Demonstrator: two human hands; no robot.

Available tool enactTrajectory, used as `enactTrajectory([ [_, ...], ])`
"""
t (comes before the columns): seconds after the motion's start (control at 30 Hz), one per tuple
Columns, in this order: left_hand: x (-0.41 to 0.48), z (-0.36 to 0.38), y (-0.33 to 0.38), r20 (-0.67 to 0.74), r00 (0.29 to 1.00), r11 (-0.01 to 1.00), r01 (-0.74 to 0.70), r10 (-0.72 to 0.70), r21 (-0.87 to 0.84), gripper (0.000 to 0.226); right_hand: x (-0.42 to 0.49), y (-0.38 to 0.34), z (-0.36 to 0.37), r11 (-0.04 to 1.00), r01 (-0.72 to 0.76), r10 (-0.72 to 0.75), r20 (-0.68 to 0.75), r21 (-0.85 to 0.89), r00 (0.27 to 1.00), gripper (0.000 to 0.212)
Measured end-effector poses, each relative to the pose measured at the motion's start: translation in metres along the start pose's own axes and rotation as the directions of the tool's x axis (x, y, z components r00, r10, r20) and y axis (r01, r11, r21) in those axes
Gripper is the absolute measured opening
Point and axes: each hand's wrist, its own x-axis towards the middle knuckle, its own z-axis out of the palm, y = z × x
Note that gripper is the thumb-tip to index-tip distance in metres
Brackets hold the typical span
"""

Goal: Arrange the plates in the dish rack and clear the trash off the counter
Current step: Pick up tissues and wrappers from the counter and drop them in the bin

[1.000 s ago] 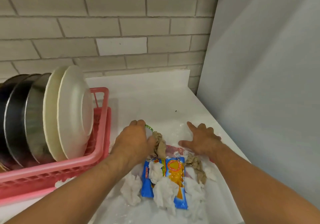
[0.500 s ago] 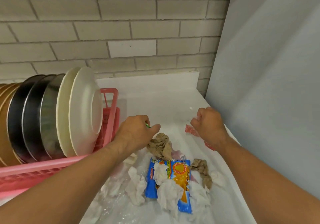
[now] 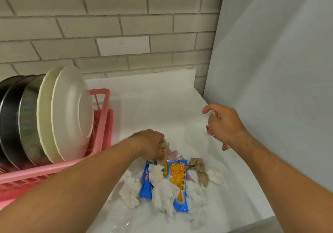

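Grips a wad of brown crumpled paper (image 3: 163,145) in the left hand (image 3: 148,143), fingers curled tight round it, knuckles up, at the 12 o'clock end of the trash heap. Holds the right hand (image 3: 226,124) apart from the heap, at its 2 o'clock, fingers loosely curled and forefinger hooked out toward 10 o'clock. Pinches a red wrapper (image 3: 210,131) under that palm, glossy bits of it showing on either side of the wrist. Also has a scrap of something clear by the thumb, too blurred to name.

Lying flat on the white worktop (image 3: 162,106), mid-heap: a glossy blue and orange snack packet (image 3: 177,178), oblong, long axis from 12 to 6 o'clock with the near end swung slightly toward 5, print upside down. Strewn over and round it: soft white crumpled tissues (image 3: 163,191), a second twist of brown paper (image 3: 198,169) at its 2 o'clock corner, and clear crinkled film (image 3: 119,220) toward 7 o'clock.

Standing on edge at 9 o'clock in a pink plastic dish rack (image 3: 45,169): two matte cream plates (image 3: 72,113) nearest the heap, then shiny steel plates (image 3: 28,121) behind them, round faces turned toward 3 o'clock. At 12 o'clock, a pale brick wall (image 3: 108,25); at 3 o'clock, a smooth grey panel (image 3: 279,70).
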Motion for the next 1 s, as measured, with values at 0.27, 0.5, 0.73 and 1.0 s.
enactTrajectory([
  [0.27, -0.004, -0.026, -0.008, -0.233, 0.973, 0.988, -0.037, 0.001, -0.149, 0.035, -0.014, -0.005, -0.006, 0.974, -0.041, 0.067, 0.108, -0.224, 0.992, 0.035],
  [0.5, -0.027, -0.048, -0.011, -0.43, 0.903, 0.969, -0.102, -0.006, -0.227, 0.027, -0.045, -0.006, -0.01, 0.89, 0.059, 0.107, 0.333, -0.452, 0.937, 0.035],
  [0.73, -0.051, -0.045, -0.011, -0.547, 0.837, 0.954, -0.155, -0.012, -0.257, 0.016, -0.089, 0.023, -0.007, 0.838, -0.086, 0.396, 0.491, -0.539, 0.776, 0.046],
  [1.0, -0.075, -0.041, -0.015, -0.578, 0.816, 0.948, -0.192, 0.011, -0.253, 0.016, -0.094, 0.031, 0.001, 0.849, -0.103, 0.365, 0.435, -0.518, 0.823, 0.022],
])
